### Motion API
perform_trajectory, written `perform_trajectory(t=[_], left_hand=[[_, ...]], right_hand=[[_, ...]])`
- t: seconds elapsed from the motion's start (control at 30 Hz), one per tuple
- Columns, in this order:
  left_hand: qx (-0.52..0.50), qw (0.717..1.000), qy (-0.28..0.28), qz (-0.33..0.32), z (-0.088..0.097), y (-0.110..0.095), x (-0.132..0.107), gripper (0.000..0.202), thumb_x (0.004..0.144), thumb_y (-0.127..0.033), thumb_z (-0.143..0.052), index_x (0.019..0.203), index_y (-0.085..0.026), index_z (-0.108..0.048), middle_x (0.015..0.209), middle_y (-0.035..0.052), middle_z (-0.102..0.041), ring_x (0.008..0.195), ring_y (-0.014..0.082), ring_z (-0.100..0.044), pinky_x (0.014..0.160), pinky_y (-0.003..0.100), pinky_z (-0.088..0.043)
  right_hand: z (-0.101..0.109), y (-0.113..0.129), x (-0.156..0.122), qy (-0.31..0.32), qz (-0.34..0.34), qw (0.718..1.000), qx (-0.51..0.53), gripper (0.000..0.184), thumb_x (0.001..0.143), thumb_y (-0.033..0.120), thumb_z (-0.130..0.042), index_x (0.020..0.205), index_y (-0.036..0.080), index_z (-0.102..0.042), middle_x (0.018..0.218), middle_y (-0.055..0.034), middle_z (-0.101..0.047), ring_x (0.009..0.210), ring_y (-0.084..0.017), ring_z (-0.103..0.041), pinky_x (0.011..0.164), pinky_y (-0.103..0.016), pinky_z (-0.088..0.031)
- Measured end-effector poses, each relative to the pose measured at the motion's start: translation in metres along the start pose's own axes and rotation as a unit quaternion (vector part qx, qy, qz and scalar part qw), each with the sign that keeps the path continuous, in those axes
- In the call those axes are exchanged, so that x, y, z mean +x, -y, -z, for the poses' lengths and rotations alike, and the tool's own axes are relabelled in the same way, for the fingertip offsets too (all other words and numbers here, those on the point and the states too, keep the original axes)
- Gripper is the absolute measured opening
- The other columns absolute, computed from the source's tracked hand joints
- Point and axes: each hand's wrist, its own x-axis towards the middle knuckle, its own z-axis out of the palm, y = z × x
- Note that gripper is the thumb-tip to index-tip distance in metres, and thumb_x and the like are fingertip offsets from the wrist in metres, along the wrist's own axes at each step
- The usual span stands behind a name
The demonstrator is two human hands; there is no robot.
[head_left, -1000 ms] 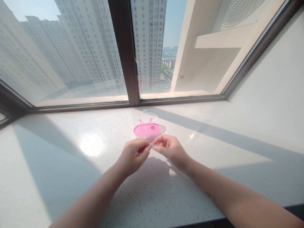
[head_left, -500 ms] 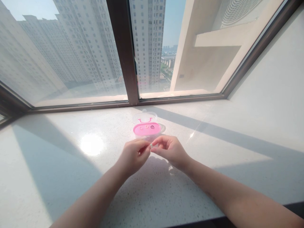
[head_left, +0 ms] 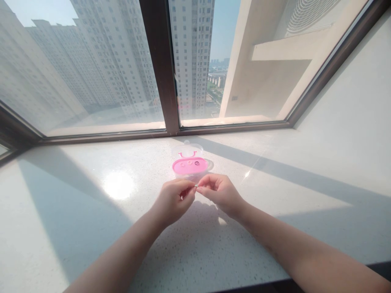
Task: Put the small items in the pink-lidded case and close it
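Pink case (head_left: 190, 166) with its clear lid (head_left: 187, 149) tipped open at the far side sits on the white speckled desk (head_left: 91, 211), just beyond the hands. Three small rings rest in a row on its pink insert; the rightmost one (head_left: 197, 163) looks dark.

Change over the last second: slight. Both hands have held their place near the case. The tiny pale piece (head_left: 196, 186) pinched between them showed as a small ring face-on before; now it reads as a mere speck, so it seems turned edge-on or more covered by the fingertips. Judged: the working of this piece between the two hands goes on, with nothing set down or picked up.

Left hand (head_left: 171, 201): fingers curled shut, thumb and forefinger tips closed on the piece from the left. Right hand (head_left: 220, 193): fingers likewise bent, thumb and forefinger meeting the same piece from the right. The piece lies exactly where the two sets of fingertips touch, held above the desk, just near of the case's front edge.

Window frame (head_left: 160, 69) and tower blocks beyond.
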Motion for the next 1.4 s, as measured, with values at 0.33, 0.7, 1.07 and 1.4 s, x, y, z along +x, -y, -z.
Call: perform_trajectory(t=[0.33, 0.7, 1.07, 1.4], left_hand=[[-0.114, 0.974, -0.182, 0.074, 0.016, 0.020, 0.004, 0.022, 0.083, -0.027, -0.053, 0.074, -0.015, -0.070, 0.057, 0.0006, -0.061, 0.051, 0.0118, -0.054, 0.050, 0.024, -0.043], [-0.101, 0.945, -0.266, 0.159, 0.021, 0.055, 0.019, 0.018, 0.081, -0.028, -0.054, 0.079, -0.016, -0.068, 0.071, 0.0010, -0.066, 0.062, 0.0140, -0.061, 0.060, 0.025, -0.046], [-0.083, 0.949, -0.263, 0.156, 0.019, 0.060, 0.019, 0.017, 0.080, -0.027, -0.053, 0.074, -0.018, -0.065, 0.069, 0.0004, -0.065, 0.064, 0.0151, -0.060, 0.061, 0.026, -0.046], [-0.086, 0.952, -0.254, 0.150, 0.018, 0.058, 0.020, 0.015, 0.081, -0.025, -0.054, 0.073, -0.018, -0.065, 0.069, -0.0003, -0.065, 0.064, 0.0149, -0.060, 0.063, 0.026, -0.045]], right_hand=[[0.006, 0.015, 0.002, -0.037, 0.058, 0.997, -0.039, 0.015, 0.075, 0.029, -0.068, 0.073, 0.016, -0.061, 0.056, 0.0039, -0.049, 0.048, -0.009, -0.038, 0.046, -0.023, -0.028], [0.011, 0.062, 0.052, 0.057, 0.142, 0.892, -0.425, 0.007, 0.074, 0.019, -0.061, 0.070, 0.017, -0.067, 0.054, 0.0027, -0.052, 0.050, -0.011, -0.044, 0.052, -0.025, -0.030], [-0.006, 0.063, 0.080, 0.141, 0.104, 0.762, -0.623, 0.013, 0.072, 0.015, -0.056, 0.072, 0.019, -0.068, 0.075, -0.0042, -0.068, 0.066, -0.017, -0.057, 0.054, -0.025, -0.031], [-0.006, 0.075, 0.075, 0.167, 0.097, 0.714, -0.673, 0.014, 0.074, 0.016, -0.056, 0.072, 0.020, -0.069, 0.075, -0.0054, -0.068, 0.065, -0.019, -0.058, 0.051, -0.028, -0.029]])
